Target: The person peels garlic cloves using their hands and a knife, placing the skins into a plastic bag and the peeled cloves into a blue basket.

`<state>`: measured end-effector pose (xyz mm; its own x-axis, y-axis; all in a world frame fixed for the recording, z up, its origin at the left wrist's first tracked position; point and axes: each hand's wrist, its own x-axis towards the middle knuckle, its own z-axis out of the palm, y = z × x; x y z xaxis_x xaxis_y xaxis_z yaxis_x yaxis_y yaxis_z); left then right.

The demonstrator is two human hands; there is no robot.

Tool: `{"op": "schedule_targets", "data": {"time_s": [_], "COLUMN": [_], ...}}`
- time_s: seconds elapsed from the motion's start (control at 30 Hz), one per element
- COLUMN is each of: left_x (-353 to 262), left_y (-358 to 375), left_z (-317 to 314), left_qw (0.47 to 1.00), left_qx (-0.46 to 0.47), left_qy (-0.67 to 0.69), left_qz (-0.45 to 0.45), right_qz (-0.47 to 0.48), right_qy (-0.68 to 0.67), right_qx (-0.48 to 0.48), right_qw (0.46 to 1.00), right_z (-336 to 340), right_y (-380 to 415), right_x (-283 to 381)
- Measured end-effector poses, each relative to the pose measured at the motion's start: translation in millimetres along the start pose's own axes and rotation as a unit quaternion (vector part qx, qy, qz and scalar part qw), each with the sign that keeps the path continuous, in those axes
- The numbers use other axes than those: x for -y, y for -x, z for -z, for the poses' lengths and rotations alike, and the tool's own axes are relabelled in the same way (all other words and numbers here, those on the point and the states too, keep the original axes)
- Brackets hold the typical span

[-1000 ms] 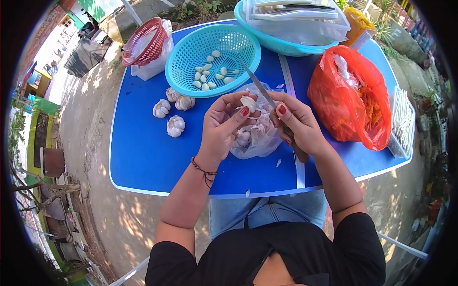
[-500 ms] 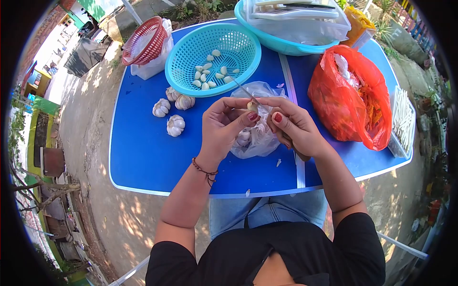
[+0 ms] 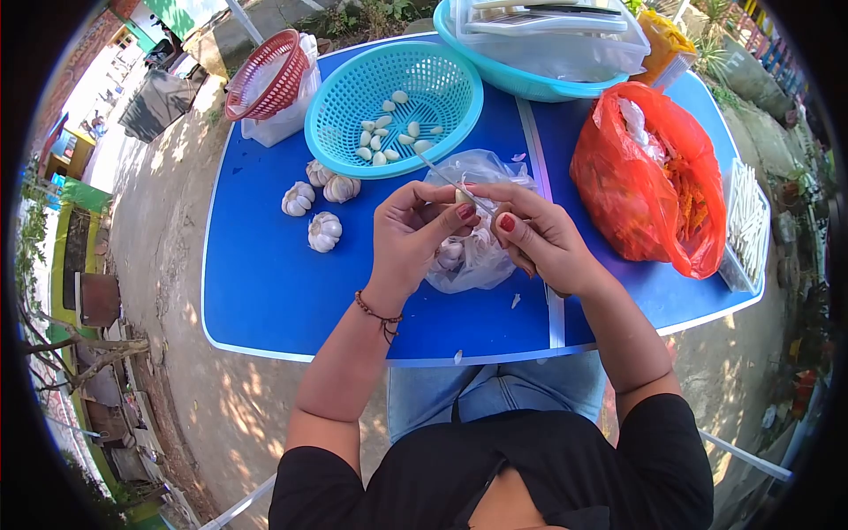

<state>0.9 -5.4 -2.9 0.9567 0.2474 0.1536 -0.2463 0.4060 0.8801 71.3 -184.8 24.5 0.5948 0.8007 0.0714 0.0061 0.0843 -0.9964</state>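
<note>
My left hand pinches a garlic clove between thumb and fingers. My right hand is closed on a small knife, whose blade points up and left across the clove. Below both hands lies a clear plastic bag with garlic and peels. Several peeled cloves rest in the turquoise basket beyond my left hand. Whole garlic bulbs sit on the blue table to the left.
A red basket in a white container stands at the back left. At the back is a turquoise basin holding plastic boxes. On the right are an open red plastic bag and a tub of white sticks.
The knife blade has tilted lower and shows more of its length across the clove. My right fingers have shifted slightly; my left hand stays nearly in place.
</note>
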Motion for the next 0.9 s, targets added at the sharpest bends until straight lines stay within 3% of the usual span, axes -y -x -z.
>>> {"op": "schedule_targets", "data": {"time_s": [0.13,0.23,0.33,0.63,0.9], "left_x": [2.8,3.0,2.5,7.7,2.1], "left_y": [0.0,-1.1,-0.7,1.5,-1.0], "left_z": [-3.6,-4.4,-1.4,0.8,-6.2], "left_qw": [1.000,1.000,0.997,0.995,0.991], "left_qx": [-0.004,-0.012,-0.006,-0.001,0.007], "left_qy": [-0.001,-0.014,-0.066,-0.083,-0.118], "left_qz": [-0.016,-0.012,-0.025,-0.063,-0.066], "right_qz": [-0.007,-0.037,-0.028,0.002,-0.017], "right_qy": [0.025,-0.077,-0.087,0.023,-0.076], "right_qx": [-0.027,-0.011,-0.003,-0.021,-0.038], "right_qw": [0.999,0.996,0.996,1.000,0.996], "right_z": [-2.9,1.4,2.5,0.2,3.7], "right_y": [-0.6,-0.1,1.0,-0.8,-2.3], "right_x": [-0.7,-1.1,-0.8,1.4,-3.2]}}
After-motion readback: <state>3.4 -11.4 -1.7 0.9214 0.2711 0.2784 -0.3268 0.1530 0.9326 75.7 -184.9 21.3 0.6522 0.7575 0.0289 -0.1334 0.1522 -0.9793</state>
